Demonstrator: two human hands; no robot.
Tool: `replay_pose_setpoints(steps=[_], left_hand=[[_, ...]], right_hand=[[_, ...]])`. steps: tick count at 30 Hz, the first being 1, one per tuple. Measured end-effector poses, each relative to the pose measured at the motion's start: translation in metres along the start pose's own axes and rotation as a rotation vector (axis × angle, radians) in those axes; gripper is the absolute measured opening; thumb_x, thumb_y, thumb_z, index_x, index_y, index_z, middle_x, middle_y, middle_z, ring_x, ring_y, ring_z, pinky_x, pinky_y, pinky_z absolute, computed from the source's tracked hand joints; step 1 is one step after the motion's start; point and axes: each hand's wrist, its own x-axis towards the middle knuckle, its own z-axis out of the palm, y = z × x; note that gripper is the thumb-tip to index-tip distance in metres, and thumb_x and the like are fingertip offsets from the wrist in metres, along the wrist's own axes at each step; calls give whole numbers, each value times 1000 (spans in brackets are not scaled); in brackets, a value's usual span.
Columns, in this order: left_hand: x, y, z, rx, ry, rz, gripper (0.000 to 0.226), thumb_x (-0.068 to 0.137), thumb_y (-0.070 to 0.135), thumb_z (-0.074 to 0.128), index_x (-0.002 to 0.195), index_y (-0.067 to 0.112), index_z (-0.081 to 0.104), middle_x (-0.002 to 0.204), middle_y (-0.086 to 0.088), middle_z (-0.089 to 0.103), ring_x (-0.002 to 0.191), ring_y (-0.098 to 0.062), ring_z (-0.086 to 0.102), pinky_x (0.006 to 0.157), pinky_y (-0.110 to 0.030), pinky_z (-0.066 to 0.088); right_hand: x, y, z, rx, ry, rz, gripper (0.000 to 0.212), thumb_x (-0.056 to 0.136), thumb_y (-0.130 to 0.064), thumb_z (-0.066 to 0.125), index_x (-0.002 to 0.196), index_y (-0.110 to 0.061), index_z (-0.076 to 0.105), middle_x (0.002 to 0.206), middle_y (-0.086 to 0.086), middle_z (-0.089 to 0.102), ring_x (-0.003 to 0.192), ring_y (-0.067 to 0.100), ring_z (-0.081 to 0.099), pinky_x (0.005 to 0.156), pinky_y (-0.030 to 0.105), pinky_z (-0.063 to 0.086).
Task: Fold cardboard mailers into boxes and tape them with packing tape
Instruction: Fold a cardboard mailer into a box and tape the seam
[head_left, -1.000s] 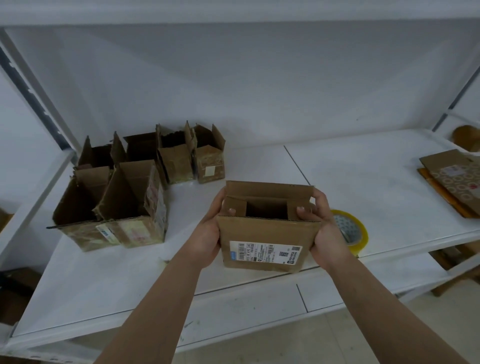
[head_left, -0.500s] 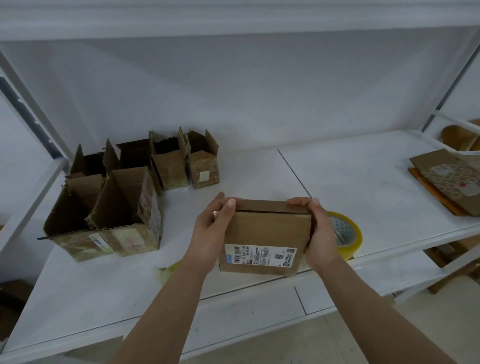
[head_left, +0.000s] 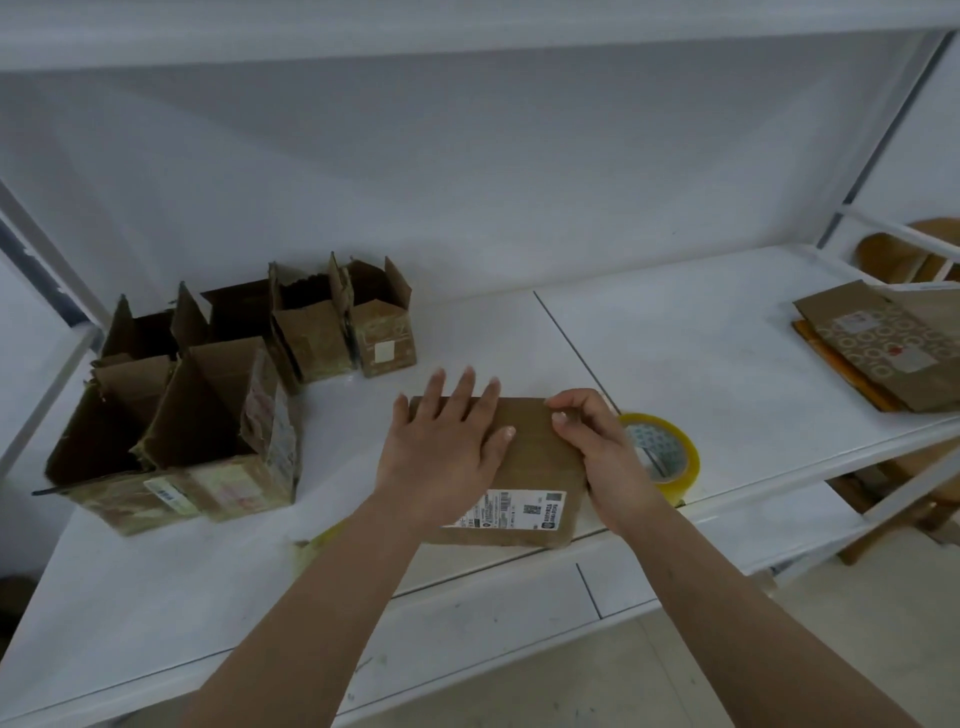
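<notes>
A brown cardboard box (head_left: 530, 467) with a white barcode label lies on the white shelf (head_left: 701, 364), near its front edge. My left hand (head_left: 441, 452) rests flat on the box's top with fingers spread. My right hand (head_left: 597, 447) curls over the box's right edge and grips it. A roll of yellowish packing tape (head_left: 670, 457) lies flat just right of the box, partly hidden by my right hand.
Several open-topped cardboard boxes (head_left: 208, 395) stand in a cluster at the left. Flat mailers (head_left: 883, 348) are stacked at the far right edge. A scrap of yellow tape (head_left: 317, 540) lies on the shelf left of my forearm.
The box's flaps were folded shut and the box came down onto the shelf. My left hand moved from the box's side onto its top, fingers spread.
</notes>
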Motion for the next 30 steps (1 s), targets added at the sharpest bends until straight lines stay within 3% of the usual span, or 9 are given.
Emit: replay_pose_setpoints(steps=[3, 6, 9, 13, 15, 19, 24, 27, 30], left_hand=[[2, -4, 3, 9, -26, 2, 71, 86, 63, -8, 152, 36, -6, 163, 5, -5, 149, -23, -9, 117, -53, 3], [3, -6, 5, 20, -25, 16, 73, 84, 64, -11, 152, 36, -7, 163, 5, -6, 149, -23, -8, 117, -53, 3], [3, -5, 5, 24, -23, 11, 73, 84, 65, -11, 152, 36, -8, 163, 5, -7, 149, -23, -8, 117, -53, 3], [3, -5, 4, 27, -14, 4, 74, 84, 65, -10, 153, 36, -5, 163, 5, -5, 149, -23, -7, 117, -52, 3], [2, -5, 4, 17, -20, -3, 75, 84, 65, -10, 153, 36, -5, 163, 5, -5, 149, -22, -7, 117, -52, 3], [4, -5, 3, 9, -33, -11, 74, 84, 66, -8, 152, 38, -5, 163, 6, -6, 149, -21, -8, 117, -51, 2], [4, -6, 2, 2, -41, -11, 73, 85, 67, -7, 152, 38, -5, 163, 6, -7, 149, -21, -10, 117, -51, 2], [4, -6, 2, 2, -45, -12, 73, 85, 67, -6, 152, 38, -5, 163, 6, -7, 149, -21, -10, 118, -51, 1], [5, -6, 3, 6, -53, -14, 73, 85, 67, -6, 152, 38, -6, 163, 6, -7, 149, -21, -11, 117, -51, 1]], right_hand=[[0, -6, -4, -115, -68, -26, 7, 98, -17, 53, 100, -17, 60, 97, 1, 59, 84, 10, 55, 66, 17, 48], [8, -21, -26, -250, 6, -48, 22, 95, -31, 52, 112, -22, 63, 114, 1, 64, 106, 12, 57, 90, 22, 43], [16, -29, -61, -423, 138, -23, 28, 94, -3, 53, 119, -13, 61, 121, 11, 61, 118, 22, 56, 101, 32, 41], [13, -15, -90, -938, -33, 198, 35, 88, -11, 63, 122, -14, 58, 114, 4, 62, 115, 24, 57, 94, 29, 43], [10, 0, -97, -1249, -140, 258, 46, 85, -23, 64, 129, -18, 52, 123, 4, 59, 122, 25, 51, 104, 33, 37], [2, 24, -105, -1703, -201, 179, 61, 82, -28, 62, 138, -23, 40, 141, 2, 45, 136, 27, 31, 114, 31, 16], [3, 23, -114, -1844, -140, 99, 48, 91, -16, 52, 137, -27, 46, 140, 0, 50, 132, 23, 39, 112, 29, 26], [8, 5, -109, -1894, -219, 123, 45, 92, -28, 54, 136, -36, 48, 141, -7, 50, 135, 14, 39, 117, 34, 12], [14, -28, -94, -1804, -205, 84, 53, 92, -38, 58, 142, -32, 42, 149, -7, 42, 139, 14, 36, 119, 43, 6]])
